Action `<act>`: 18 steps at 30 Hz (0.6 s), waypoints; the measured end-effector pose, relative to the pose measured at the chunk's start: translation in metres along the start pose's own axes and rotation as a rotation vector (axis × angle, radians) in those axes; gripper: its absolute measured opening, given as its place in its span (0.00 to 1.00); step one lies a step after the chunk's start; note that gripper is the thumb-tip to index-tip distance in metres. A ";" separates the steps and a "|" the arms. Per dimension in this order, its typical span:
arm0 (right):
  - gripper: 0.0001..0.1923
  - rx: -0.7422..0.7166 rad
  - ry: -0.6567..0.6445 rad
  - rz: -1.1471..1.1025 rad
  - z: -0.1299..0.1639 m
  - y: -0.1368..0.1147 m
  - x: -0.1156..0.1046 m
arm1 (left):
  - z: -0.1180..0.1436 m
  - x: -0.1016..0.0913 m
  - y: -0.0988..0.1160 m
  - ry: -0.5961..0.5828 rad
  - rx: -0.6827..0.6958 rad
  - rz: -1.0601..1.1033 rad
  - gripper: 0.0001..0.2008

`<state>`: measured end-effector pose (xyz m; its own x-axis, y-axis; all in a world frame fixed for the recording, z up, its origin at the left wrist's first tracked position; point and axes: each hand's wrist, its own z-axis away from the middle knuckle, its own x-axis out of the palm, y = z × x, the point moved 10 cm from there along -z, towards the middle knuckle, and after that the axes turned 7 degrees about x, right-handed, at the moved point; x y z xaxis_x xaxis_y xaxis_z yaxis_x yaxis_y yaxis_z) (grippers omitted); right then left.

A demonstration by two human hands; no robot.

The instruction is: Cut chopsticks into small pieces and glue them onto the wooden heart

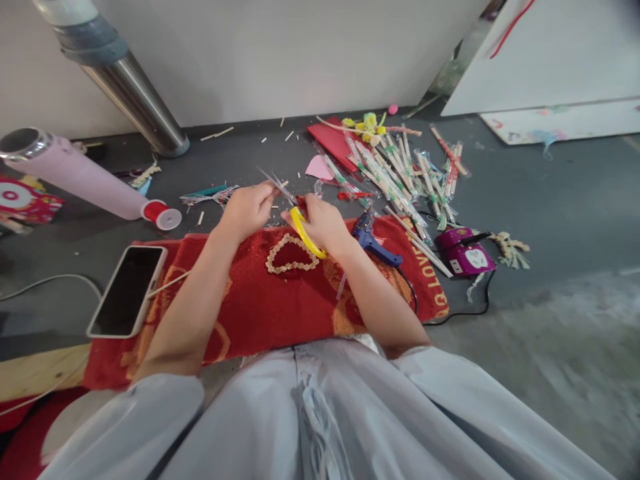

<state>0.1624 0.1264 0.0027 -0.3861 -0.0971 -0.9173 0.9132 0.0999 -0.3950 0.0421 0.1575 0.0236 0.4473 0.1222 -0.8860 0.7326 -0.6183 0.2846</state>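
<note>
While the right hand (321, 223) grips scissors (302, 230), wrappers (406, 200) apparently contain sticks (383, 168).

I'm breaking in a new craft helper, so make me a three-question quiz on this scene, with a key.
1. Which of the person's hands holds the yellow-handled scissors?
2. True or false: the heart-shaped outline lies on the red towel.
3. What colour is the glue gun? A) yellow B) green C) blue

Key:
1. The right hand.
2. True.
3. C
</note>
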 end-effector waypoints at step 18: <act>0.40 -0.136 0.117 -0.026 0.007 -0.005 -0.004 | 0.000 0.009 0.007 -0.126 -0.103 0.611 0.20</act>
<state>0.1600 0.1197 0.0086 -0.4293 0.0133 -0.9031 0.8798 0.2322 -0.4148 0.0506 0.1541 0.0174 0.7412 -0.3260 -0.5868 0.4124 -0.4686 0.7812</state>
